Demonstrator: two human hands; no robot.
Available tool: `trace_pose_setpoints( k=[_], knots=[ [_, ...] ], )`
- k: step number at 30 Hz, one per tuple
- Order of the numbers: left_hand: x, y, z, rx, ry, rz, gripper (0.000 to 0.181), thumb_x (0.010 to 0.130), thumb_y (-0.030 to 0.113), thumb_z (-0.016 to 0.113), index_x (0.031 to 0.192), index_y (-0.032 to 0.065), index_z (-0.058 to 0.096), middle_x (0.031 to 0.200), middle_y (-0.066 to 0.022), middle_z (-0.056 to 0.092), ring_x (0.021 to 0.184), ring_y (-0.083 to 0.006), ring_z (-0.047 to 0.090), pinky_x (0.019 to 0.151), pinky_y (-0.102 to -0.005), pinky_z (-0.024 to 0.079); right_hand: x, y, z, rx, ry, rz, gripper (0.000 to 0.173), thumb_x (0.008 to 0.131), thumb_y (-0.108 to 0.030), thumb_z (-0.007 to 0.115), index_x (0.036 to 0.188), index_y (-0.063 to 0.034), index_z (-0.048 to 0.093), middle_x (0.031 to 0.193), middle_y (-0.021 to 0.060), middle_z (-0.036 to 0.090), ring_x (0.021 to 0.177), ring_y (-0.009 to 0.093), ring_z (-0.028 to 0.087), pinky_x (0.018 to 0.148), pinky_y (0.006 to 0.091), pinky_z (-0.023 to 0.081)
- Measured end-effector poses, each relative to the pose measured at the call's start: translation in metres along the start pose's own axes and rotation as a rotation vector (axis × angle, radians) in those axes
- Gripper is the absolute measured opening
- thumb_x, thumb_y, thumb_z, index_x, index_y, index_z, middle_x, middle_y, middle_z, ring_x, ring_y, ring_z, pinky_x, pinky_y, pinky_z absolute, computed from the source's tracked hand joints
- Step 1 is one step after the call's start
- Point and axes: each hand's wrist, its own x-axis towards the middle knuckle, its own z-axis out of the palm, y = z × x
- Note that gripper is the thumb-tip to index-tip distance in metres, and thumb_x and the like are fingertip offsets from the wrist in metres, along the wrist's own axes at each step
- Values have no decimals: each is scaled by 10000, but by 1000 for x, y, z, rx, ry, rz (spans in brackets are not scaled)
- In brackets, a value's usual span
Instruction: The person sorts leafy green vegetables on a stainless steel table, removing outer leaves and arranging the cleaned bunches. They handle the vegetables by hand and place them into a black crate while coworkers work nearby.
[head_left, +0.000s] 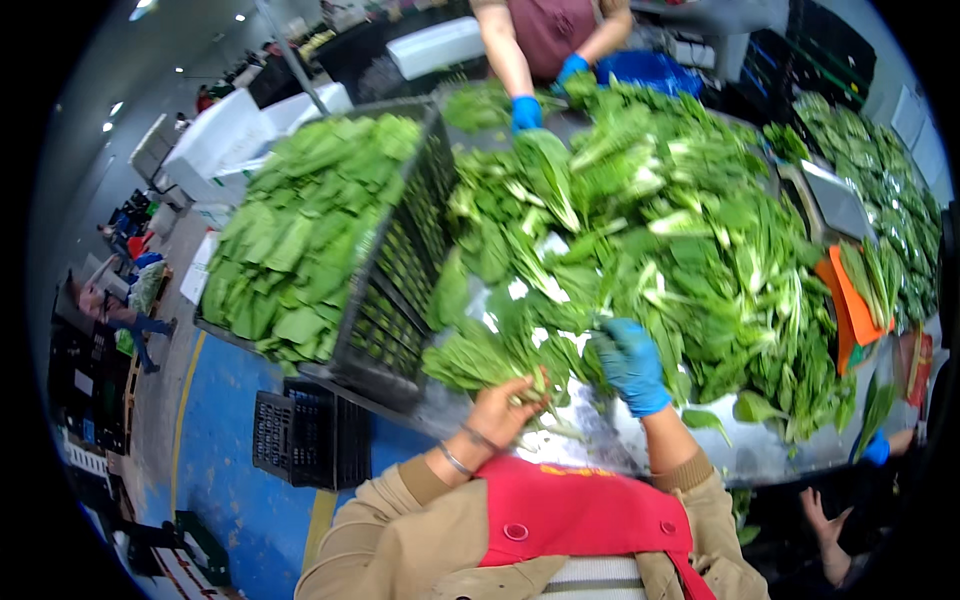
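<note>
My left hand (504, 411) is bare and closed around the pale stems of a leafy green bunch (469, 361), whose leaves point left. My right hand (631, 367), in a blue glove, reaches down among the loose leafy greens (577, 281) on a shiny metal table (592, 424). Its fingertips are partly hidden and blurred, so I cannot tell whether they grip a leaf. A large heap of white-stemmed greens (720, 262) lies beyond and to the right of that hand. Cut stems lie just below my left hand.
A black plastic crate (390, 285) full of leaves stands on the left; a black crate (311, 435) sits on the blue floor. Across the table a co-worker's blue-gloved hand (527, 114) touches greens. On the right are a scale (836, 199), an orange holder (851, 304) and bagged greens (892, 202).
</note>
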Motion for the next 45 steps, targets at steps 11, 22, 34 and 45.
trace_pose_setpoints(
  k=[11,22,34,45],
  knots=[
    [-3,2,-8,-131,-165,-57,183,805,-14,557,977,-71,538,1105,-146,541,987,-227,541,784,-356,501,12,74,-56,-675,70,-115,298,729,-59,542,1017,-105,602,746,128,520,688,309,497,591,401,392],
    [-15,7,1,-116,-195,-31,162,829,37,556,953,-67,566,1089,-104,563,974,-184,550,766,-333,515,14,-24,-38,-284,106,-198,368,697,62,600,1040,-68,618,954,101,503,892,237,505,789,321,414],
    [-6,-9,2,-112,-23,-87,148,806,66,606,915,-32,586,873,-92,591,784,-181,584,681,-325,513,-11,-73,19,80,63,-305,317,686,101,584,968,-41,601,1002,134,569,918,275,540,819,338,434],
    [-3,-6,-15,-98,14,-84,116,824,13,551,905,-70,546,889,-157,578,832,-233,576,807,-405,476,-30,-66,42,298,-74,-103,234,677,-116,732,840,-35,585,932,140,571,856,289,568,710,328,460]
  ],
)
